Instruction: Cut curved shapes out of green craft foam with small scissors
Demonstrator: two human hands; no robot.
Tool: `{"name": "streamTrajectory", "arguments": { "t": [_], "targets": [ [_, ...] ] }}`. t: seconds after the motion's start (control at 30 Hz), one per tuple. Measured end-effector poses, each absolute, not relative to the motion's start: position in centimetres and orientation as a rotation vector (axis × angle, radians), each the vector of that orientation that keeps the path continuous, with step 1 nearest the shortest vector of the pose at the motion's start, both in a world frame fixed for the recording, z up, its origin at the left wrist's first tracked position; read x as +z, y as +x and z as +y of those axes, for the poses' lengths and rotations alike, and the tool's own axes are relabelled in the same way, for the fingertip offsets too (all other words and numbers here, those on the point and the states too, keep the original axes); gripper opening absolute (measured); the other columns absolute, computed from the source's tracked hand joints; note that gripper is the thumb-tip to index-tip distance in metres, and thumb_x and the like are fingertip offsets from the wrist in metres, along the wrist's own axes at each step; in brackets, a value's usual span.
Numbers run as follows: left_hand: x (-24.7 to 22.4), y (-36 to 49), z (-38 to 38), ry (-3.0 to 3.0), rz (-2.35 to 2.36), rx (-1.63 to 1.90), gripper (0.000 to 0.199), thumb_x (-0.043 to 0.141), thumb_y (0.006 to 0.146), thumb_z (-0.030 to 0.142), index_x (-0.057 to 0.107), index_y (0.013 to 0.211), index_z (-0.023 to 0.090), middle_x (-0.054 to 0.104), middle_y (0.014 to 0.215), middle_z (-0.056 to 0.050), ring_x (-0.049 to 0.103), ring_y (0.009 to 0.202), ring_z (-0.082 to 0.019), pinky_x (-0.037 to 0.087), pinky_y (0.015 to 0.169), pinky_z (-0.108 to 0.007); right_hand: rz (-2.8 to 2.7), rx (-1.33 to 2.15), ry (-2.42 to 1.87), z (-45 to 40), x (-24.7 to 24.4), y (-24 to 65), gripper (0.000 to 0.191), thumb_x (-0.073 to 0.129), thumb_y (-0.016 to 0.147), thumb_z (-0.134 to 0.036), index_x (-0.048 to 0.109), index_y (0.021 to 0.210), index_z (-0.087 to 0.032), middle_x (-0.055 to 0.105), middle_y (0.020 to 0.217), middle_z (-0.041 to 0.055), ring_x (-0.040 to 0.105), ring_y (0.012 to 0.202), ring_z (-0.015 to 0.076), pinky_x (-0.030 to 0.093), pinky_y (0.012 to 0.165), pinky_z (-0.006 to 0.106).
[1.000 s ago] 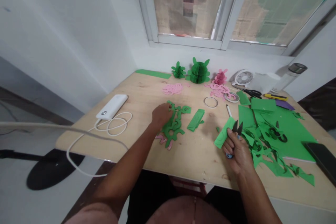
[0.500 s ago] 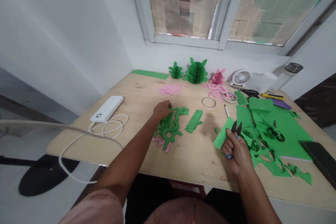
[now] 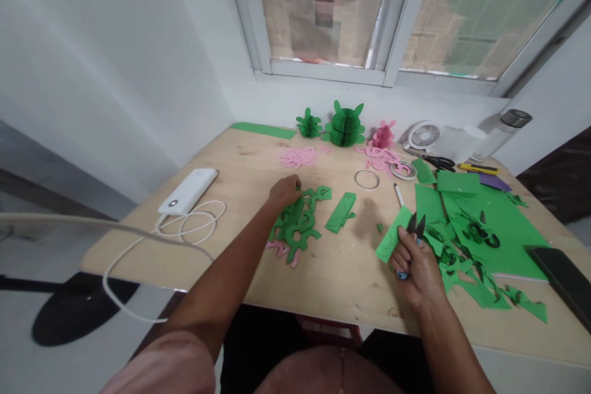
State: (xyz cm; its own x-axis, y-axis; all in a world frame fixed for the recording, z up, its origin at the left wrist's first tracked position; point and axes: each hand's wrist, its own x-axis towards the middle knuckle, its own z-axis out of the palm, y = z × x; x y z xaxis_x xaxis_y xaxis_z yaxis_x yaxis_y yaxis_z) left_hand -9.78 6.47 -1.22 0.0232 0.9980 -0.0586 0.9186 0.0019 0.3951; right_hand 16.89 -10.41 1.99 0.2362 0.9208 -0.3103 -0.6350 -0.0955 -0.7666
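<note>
My left hand [image 3: 285,191] is closed at the upper edge of a pile of curvy green paper cut-outs [image 3: 300,228], its fingertips pinched on one of them. Pink cut-outs [image 3: 282,252] peek out below that pile. In my right hand [image 3: 418,268] are a folded green paper piece [image 3: 391,237] with a drawn outline and a pair of scissors [image 3: 418,226], whose dark blades point away from me. Part of a blue handle shows under the fingers. Between the hands lies a small stack of folded green paper strips [image 3: 341,212].
Green scraps [image 3: 480,277] and sheets [image 3: 521,221] spread on the right beside a dark phone [image 3: 563,283]. Behind are pink cut-outs [image 3: 300,157], tape rings [image 3: 367,180], paper figures [image 3: 346,126], a fan [image 3: 423,135] and a bottle [image 3: 501,135]. A white power bank [image 3: 189,191] trails a cable on the left.
Almost nothing differs. My left hand shifts very slightly at the pile of green cut-outs, while my right hand keeps the paper and scissors in the same place.
</note>
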Motion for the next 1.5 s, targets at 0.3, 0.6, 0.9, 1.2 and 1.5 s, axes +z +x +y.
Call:
{"name": "streamTrajectory", "arguments": {
  "t": [0.3, 0.6, 0.9, 1.2, 1.5],
  "targets": [
    [0.9, -10.7, 5.8, 1.996, 1.879, 0.486, 0.002, 0.062, 0.066, 0.02, 0.064, 0.066, 0.02, 0.068, 0.069, -0.002, 0.063, 0.072, -0.018, 0.045, 0.064, -0.026, -0.397, 1.35, -0.995, -10.5, 1.9, 17.1, 0.053, 0.085, 0.06, -0.028, 0.032, 0.056, -0.021, 0.025, 0.041, -0.0138, 0.018, 0.032, 0.0017, 0.019, 0.028, 0.015],
    [6.0, -10.2, 3.1, 2.079, 1.871, 0.749, 0.008, 0.057, 0.07, 0.018, 0.065, 0.071, 0.02, 0.067, 0.068, -0.001, 0.062, 0.068, -0.017, 0.042, 0.062, -0.026, -0.37, 1.361, -0.97, -10.6, 1.7, 17.0, 0.055, 0.085, 0.061, -0.026, 0.03, 0.056, -0.021, 0.025, 0.04, -0.0142, 0.018, 0.031, 0.0017, 0.019, 0.028, 0.015],
    [7.8, -9.2, 1.2, 2.178, 1.974, 0.706, 0.012, 0.054, 0.072, 0.018, 0.065, 0.075, 0.021, 0.068, 0.072, -0.002, 0.062, 0.072, -0.02, 0.041, 0.065, -0.028, -0.36, 1.358, -0.965, -11.0, 2.2, 16.8, 0.053, 0.085, 0.06, -0.024, 0.032, 0.056, -0.021, 0.026, 0.039, -0.0141, 0.018, 0.031, 0.0014, 0.018, 0.028, 0.014],
    [7.2, -5.3, -1.0, 1.713, 1.413, 1.247, 0.003, 0.059, 0.067, 0.019, 0.06, 0.069, 0.017, 0.061, 0.059, 0.003, 0.058, 0.054, -0.012, 0.045, 0.052, -0.022, -0.31, 1.306, -0.915, -11.3, 3.7, 18.5, 0.052, 0.083, 0.063, -0.022, 0.032, 0.057, -0.021, 0.027, 0.039, -0.0144, 0.019, 0.03, 0.0016, 0.02, 0.027, 0.014],
    [1.9, 6.6, -4.7, 1.363, 1.029, 1.065, 0.011, 0.058, 0.073, 0.015, 0.063, 0.083, 0.016, 0.067, 0.075, -0.003, 0.063, 0.058, -0.012, 0.048, 0.051, -0.021, -0.285, 1.218, -0.903, -12.6, 5.3, 20.3, 0.048, 0.082, 0.065, -0.018, 0.035, 0.058, -0.021, 0.035, 0.037, -0.0131, 0.026, 0.027, 0.0019, 0.022, 0.026, 0.015]
  ]
}}
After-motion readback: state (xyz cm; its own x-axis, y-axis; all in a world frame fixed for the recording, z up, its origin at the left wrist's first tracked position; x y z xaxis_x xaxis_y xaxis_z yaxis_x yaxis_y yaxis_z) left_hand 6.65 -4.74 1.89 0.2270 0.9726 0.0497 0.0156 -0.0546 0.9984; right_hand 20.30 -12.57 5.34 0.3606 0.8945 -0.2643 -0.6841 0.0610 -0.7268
